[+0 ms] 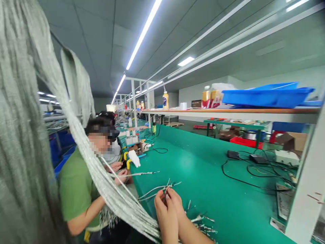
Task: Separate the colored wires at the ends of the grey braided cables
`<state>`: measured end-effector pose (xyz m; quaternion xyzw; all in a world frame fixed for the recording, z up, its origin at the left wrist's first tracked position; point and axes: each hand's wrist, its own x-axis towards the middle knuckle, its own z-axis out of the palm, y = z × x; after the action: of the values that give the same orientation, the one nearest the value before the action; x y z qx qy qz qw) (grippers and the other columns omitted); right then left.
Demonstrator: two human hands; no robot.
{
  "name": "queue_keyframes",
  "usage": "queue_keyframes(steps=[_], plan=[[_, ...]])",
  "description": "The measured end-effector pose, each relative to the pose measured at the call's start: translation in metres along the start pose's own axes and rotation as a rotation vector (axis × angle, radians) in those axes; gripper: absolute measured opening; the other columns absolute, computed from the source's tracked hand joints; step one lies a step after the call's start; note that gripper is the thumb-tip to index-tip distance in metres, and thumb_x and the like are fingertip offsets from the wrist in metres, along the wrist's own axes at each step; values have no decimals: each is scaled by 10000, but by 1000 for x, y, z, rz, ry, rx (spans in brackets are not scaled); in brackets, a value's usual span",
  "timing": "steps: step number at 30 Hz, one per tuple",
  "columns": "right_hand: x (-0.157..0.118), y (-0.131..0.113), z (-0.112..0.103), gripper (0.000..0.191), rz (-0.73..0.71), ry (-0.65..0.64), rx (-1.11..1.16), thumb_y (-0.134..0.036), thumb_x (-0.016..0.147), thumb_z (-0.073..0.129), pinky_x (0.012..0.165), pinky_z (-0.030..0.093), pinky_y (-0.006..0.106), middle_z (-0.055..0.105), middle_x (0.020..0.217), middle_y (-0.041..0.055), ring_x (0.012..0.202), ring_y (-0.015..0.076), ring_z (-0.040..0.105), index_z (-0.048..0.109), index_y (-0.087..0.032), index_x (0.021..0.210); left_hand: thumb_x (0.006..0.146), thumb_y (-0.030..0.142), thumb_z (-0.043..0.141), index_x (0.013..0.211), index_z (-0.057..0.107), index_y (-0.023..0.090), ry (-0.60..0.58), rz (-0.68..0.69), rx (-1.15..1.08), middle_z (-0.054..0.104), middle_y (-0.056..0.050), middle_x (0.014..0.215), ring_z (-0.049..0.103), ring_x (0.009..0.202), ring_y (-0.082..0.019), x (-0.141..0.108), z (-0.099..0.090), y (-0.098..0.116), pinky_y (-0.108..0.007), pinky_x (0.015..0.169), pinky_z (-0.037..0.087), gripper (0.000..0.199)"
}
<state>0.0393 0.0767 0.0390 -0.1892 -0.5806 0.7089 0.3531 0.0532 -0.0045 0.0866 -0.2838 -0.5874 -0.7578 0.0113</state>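
Observation:
My left hand (162,207) and my right hand (175,202) meet above the green bench (189,162), fingertips pinched together around the end of a thin grey cable (152,188). Small dark and reddish wires show between the fingers; which hand grips which strand is hard to see. A thick bundle of silvery cables (101,176) sweeps down from the upper left and passes beside my left hand. Several stripped cable ends (203,222) with frayed wires lie on the bench to the right of my wrists.
At the left sits a person in a green shirt (76,183), hands near another cable (144,173). Black adapters (258,159) and cords lie at the right. A shelf (241,111) holds blue trays (266,97) and bottles (165,100). A white post (304,179) stands at the right.

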Motion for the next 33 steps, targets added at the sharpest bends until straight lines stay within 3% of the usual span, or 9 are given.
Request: queue_keyframes(steps=[3, 6, 10, 17, 21, 25, 30, 33], plan=[[-10, -2, -9, 606, -19, 188, 196, -727, 613, 677, 527, 381, 272, 345, 564, -65, 519, 112, 373, 325, -234, 630, 958, 373, 554, 1185, 595, 187, -140, 13, 39, 594, -92, 1214, 607, 1020, -188, -4, 3, -20, -387, 886, 543, 297], [-23, -5, -23, 473, 15, 233, 293, -563, 657, 768, 498, 333, 235, 416, 572, -63, 518, 97, 383, 461, -204, 672, 956, 394, 554, 1120, 614, 164, -270, -2, 105, 628, -78, 1116, 620, 944, -169, -8, 2, -45, -366, 844, 548, 289], [-37, -14, -38, 394, 24, 210, 384, -463, 704, 814, 494, 285, 203, 453, 582, -60, 524, 75, 375, 549, -171, 704, 952, 445, 521, 999, 650, 169, -378, -15, 191, 671, -71, 963, 640, 854, -183, -10, 2, -72, -331, 759, 539, 309], [-38, -20, -44, 316, 78, 71, 401, -403, 728, 825, 556, 368, 201, 539, 647, -24, 576, 78, 466, 666, -136, 782, 963, 470, 403, 1076, 623, 200, -391, -38, 271, 685, -91, 1059, 650, 923, -220, -16, 1, -88, -327, 787, 509, 366], [-28, -21, -47, 327, 18, 0, 202, -440, 773, 772, 511, 361, 193, 528, 671, -28, 539, 66, 463, 653, -135, 767, 971, 485, 369, 1069, 608, 180, -365, -67, 293, 685, -89, 962, 639, 847, -209, -18, -1, -88, -310, 749, 483, 400], [-21, -42, -57, 306, -76, -160, -172, -417, 825, 681, 434, 367, 219, 520, 684, -34, 437, 74, 478, 572, -157, 706, 964, 511, 350, 913, 596, 180, -320, -57, 327, 631, -47, 743, 586, 674, -190, -18, 0, -86, -278, 631, 426, 416], [-26, -78, -71, 240, -300, -291, -717, -189, 865, 576, 599, 447, 243, 517, 604, -36, 587, 118, 567, 514, -177, 634, 960, 504, 335, 840, 585, 187, -401, -65, 382, 617, -50, 716, 563, 648, -193, -18, 3, -78, -274, 597, 373, 422], [-23, -81, -78, 219, -298, -329, -742, -197, 880, 576, 594, 446, 230, 530, 628, -32, 606, 114, 562, 538, -177, 666, 960, 536, 325, 844, 602, 185, -456, -116, 403, 639, -66, 744, 580, 679, -206, -17, 4, -73, -276, 602, 380, 462]])
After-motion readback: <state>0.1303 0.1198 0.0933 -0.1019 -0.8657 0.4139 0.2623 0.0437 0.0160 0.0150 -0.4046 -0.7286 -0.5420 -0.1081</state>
